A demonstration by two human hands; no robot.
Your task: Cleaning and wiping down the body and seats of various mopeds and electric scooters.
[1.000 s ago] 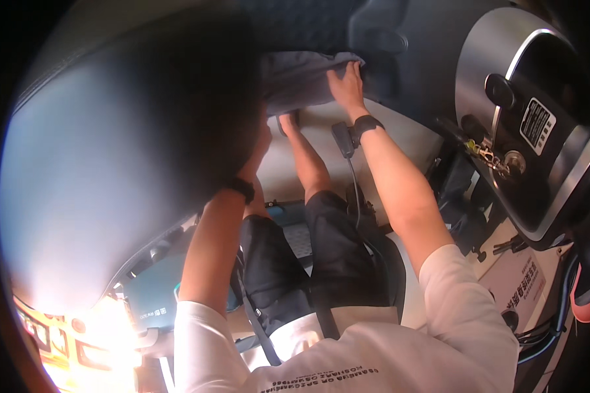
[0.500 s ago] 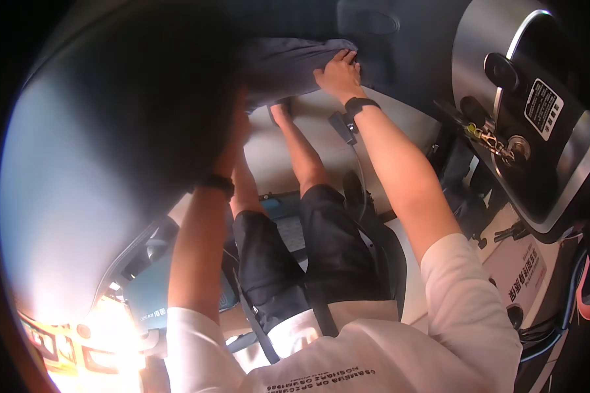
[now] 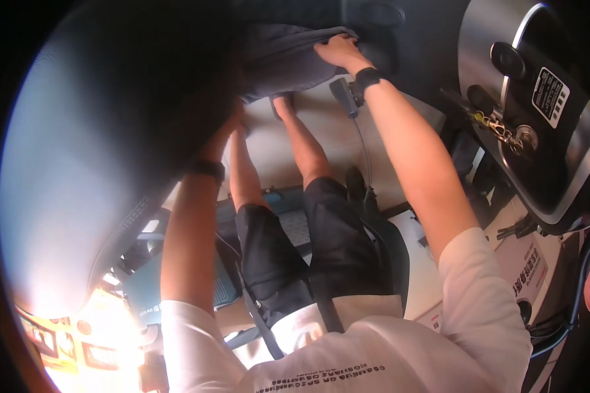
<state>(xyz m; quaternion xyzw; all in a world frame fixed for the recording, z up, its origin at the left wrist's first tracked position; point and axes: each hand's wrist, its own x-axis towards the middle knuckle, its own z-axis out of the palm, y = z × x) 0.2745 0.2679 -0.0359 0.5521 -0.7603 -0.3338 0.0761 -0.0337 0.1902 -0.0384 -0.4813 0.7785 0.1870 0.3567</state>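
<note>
A dark grey cloth (image 3: pixel 288 62) lies stretched across a dark surface at the far middle, its lower edge above the light tiled floor. My right hand (image 3: pixel 339 52) is at its far right corner, with the fingers closed over the cloth's edge. Reaching up to the cloth's left part, my left hand (image 3: pixel 228 134) is mostly lost in shadow behind a big dark padded form, so its fingers do not show. Both wrists wear black bands. A small grey box (image 3: pixel 345 93) on a thin cable hangs by the right wrist.
The padded form (image 3: pixel 72 170), with a stitched edge, fills the left side. At right stands a silver and black panel (image 3: pixel 537 150) with keys (image 3: pixel 498 128) in its lock. A teal box (image 3: pixel 170 285) sits at lower left. Blue cable (image 3: pixel 573 314) runs at lower right.
My right hand and the cloth sit slightly higher in the picture, and the right fingers look more folded over the edge. The small grey box has swung to stand upright by the wrist.
</note>
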